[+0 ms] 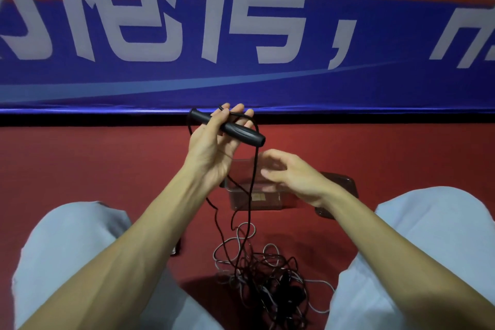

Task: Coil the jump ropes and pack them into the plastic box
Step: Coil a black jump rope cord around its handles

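The left grip (214, 147) holds the black handle (230, 128); the right grip (289, 171) is loose and empty. Pulling the tangled ropes (267, 284) could make knots.

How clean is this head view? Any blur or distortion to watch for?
Head view: the right hand is motion-blurred; the left hand and black handle are sharp; the clear box blends into the red floor; the banner lettering looks stretched by the wide lens.
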A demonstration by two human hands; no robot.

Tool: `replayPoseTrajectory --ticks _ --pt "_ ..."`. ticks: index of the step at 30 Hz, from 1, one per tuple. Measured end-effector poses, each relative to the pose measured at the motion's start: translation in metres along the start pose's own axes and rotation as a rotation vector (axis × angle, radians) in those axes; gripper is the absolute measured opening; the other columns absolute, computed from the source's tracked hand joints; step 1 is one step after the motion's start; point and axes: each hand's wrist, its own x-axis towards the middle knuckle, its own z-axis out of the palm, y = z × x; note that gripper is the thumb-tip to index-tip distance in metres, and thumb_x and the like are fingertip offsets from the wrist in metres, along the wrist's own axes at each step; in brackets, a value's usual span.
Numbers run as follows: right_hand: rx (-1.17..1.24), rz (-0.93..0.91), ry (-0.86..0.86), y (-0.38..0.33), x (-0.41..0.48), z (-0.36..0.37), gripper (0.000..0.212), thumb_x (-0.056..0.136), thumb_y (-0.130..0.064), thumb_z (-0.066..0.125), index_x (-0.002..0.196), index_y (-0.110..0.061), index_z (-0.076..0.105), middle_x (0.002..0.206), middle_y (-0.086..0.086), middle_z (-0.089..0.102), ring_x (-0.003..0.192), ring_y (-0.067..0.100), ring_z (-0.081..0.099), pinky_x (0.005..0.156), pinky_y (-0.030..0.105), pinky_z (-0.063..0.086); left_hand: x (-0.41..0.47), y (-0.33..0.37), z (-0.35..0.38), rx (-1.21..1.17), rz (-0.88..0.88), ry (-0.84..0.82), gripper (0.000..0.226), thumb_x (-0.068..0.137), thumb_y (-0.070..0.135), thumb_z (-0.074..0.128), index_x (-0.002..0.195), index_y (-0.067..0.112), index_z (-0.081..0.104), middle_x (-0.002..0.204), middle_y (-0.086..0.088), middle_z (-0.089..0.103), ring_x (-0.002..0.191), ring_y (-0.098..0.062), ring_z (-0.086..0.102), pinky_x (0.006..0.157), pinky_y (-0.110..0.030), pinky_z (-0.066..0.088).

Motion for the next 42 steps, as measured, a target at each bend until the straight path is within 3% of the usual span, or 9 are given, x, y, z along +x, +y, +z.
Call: replayPoseTrajectory --ticks 3,8,14,19,22,31,36,38,42 --pt "-0.234 -0.042 -0.042 0.007 0.004 0.004 0.014 0.096 -0.006 0.058 0.101 -0.017 0.064 0.094 -0.009 0.069 0.085 0.005 0.063 0.08 0.027 0.052 -0.002 -0.003 0.002 0.03 -0.005 -0.028 0.004 0.097 0.007 0.054 0.102 0.006 0.055 0.094 -0.012 0.071 0.087 -0.028 0.073 0.081 -0.034 0.06" --pt "-0.152 0.045 0.105 0.006 0.006 0.004 0.021 0.1 0.001 0.043 0.095 -0.014 0.057 0.08 0.004 0.064 0.068 0.018 0.065 0.072 0.038 0.059 0.001 -0.002 -0.001 0.183 0.052 -0.028 0.011 0.099 0.007 0.051 0.109 0.005 0.055 0.103 -0.015 0.072 0.095 -0.028 0.072 0.086 -0.035 0.059" --pt "0.091 -0.094 0.434 -0.014 0.004 -0.014 0.028 0.101 0.001 0.038 0.092 -0.013 0.06 0.083 0.008 0.063 0.066 0.02 0.067 0.062 0.036 0.06 -0.001 -0.024 -0.01 0.849 0.096 -0.086 0.014 0.094 0.007 0.06 0.102 0.017 0.066 0.106 -0.002 0.072 0.1 -0.022 0.069 0.098 -0.052 0.051" --pt "0.285 -0.162 0.503 -0.028 0.0 -0.028 0.025 0.102 0.0 0.039 0.098 -0.008 0.062 0.085 0.01 0.063 0.07 0.02 0.068 0.062 0.04 0.06 0.001 -0.033 -0.024 1.306 0.116 -0.225 0.008 0.09 0.015 0.067 0.097 0.02 0.071 0.091 0.01 0.071 0.085 -0.006 0.066 0.084 -0.029 0.05" --pt "0.365 -0.227 0.483 -0.033 -0.002 -0.03 0.023 0.101 0.0 0.039 0.097 -0.007 0.061 0.082 0.009 0.063 0.069 0.019 0.069 0.058 0.036 0.059 -0.002 -0.038 -0.028 1.5 0.05 -0.312 0.008 0.09 0.02 0.068 0.097 0.019 0.071 0.088 0.003 0.072 0.083 -0.014 0.066 0.084 -0.034 0.053" --pt "0.722 -0.382 0.413 -0.041 -0.006 -0.04 0.02 0.102 -0.001 0.036 0.092 -0.009 0.052 0.075 0.003 0.068 0.075 0.02 0.071 0.058 0.031 0.058 -0.012 -0.049 -0.025 1.442 -0.01 -0.418 0.003 0.087 0.018 0.07 0.085 0.02 0.07 0.088 -0.002 0.075 0.086 -0.02 0.071 0.087 -0.044 0.056" --pt "0.812 -0.35 0.486 -0.037 -0.002 -0.046 0.016 0.101 -0.005 0.043 0.089 -0.008 0.053 0.081 0.008 0.066 0.079 0.023 0.071 0.063 0.032 0.058 -0.017 -0.041 -0.012 1.138 -0.027 -0.26 0.01 0.091 0.0 0.062 0.089 0.01 0.064 0.086 -0.014 0.074 0.074 -0.02 0.073 0.052 -0.019 0.049" --pt "0.696 -0.293 0.482 -0.034 -0.002 -0.047 0.012 0.1 -0.008 0.048 0.09 -0.009 0.054 0.09 0.009 0.065 0.082 0.024 0.071 0.064 0.034 0.058 -0.02 -0.036 -0.006 0.935 -0.068 -0.203 0.011 0.093 -0.004 0.058 0.09 0.007 0.061 0.084 -0.017 0.072 0.069 -0.023 0.073 0.045 -0.019 0.05" --pt "0.411 -0.18 0.408 -0.029 -0.004 -0.043 0.007 0.099 -0.006 0.05 0.102 -0.008 0.055 0.099 0.011 0.067 0.083 0.024 0.071 0.064 0.036 0.059 -0.018 -0.024 0.0 0.735 -0.066 -0.18 0.009 0.093 -0.003 0.057 0.092 0.005 0.061 0.085 -0.016 0.073 0.079 -0.035 0.073 0.072 -0.038 0.062"
